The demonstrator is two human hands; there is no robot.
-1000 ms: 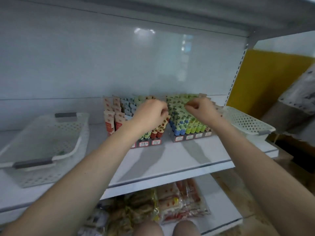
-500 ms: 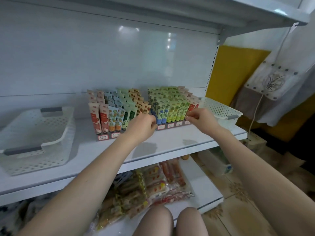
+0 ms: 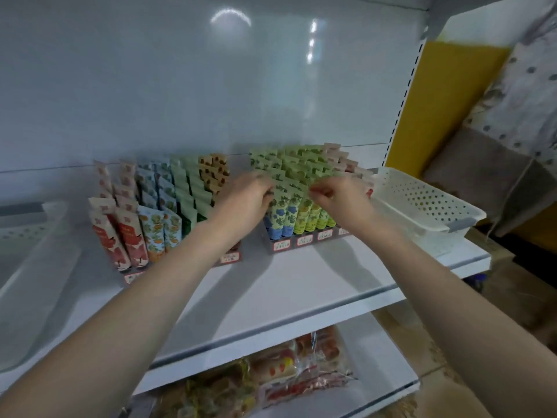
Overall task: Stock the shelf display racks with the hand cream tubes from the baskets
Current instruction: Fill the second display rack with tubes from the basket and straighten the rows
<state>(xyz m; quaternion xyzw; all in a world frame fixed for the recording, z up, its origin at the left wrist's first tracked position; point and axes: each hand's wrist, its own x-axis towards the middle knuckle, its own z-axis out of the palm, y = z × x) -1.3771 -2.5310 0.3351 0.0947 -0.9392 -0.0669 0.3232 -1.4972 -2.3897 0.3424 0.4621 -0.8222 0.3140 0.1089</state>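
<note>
Two stepped display racks stand side by side on the white shelf point(image 3: 301, 285). The left rack point(image 3: 132, 277) holds rows of red, orange-flowered, green and brown hand cream tubes point(image 3: 156, 227). The right rack point(image 3: 281, 245) is packed with blue-and-green and yellow-green tubes point(image 3: 289, 211). My left hand point(image 3: 244, 203) reaches over the left rack's right end, its fingertips at the front-left tubes of the right rack. My right hand point(image 3: 337, 197) is at the front middle tubes of the right rack, fingers curled on their tops. Neither hand visibly lifts a tube.
A white perforated basket point(image 3: 428, 212) with grey handles sits at the shelf's right end; nothing shows inside it. Another white basket point(image 3: 27, 236) stands blurred at the far left. Packaged snacks point(image 3: 271, 378) lie on the lower shelf. A yellow wall panel point(image 3: 437, 101) rises to the right.
Both hands rose from the racks' front edge onto the tube tops of the right rack. The camera moved closer and turned slightly left.
</note>
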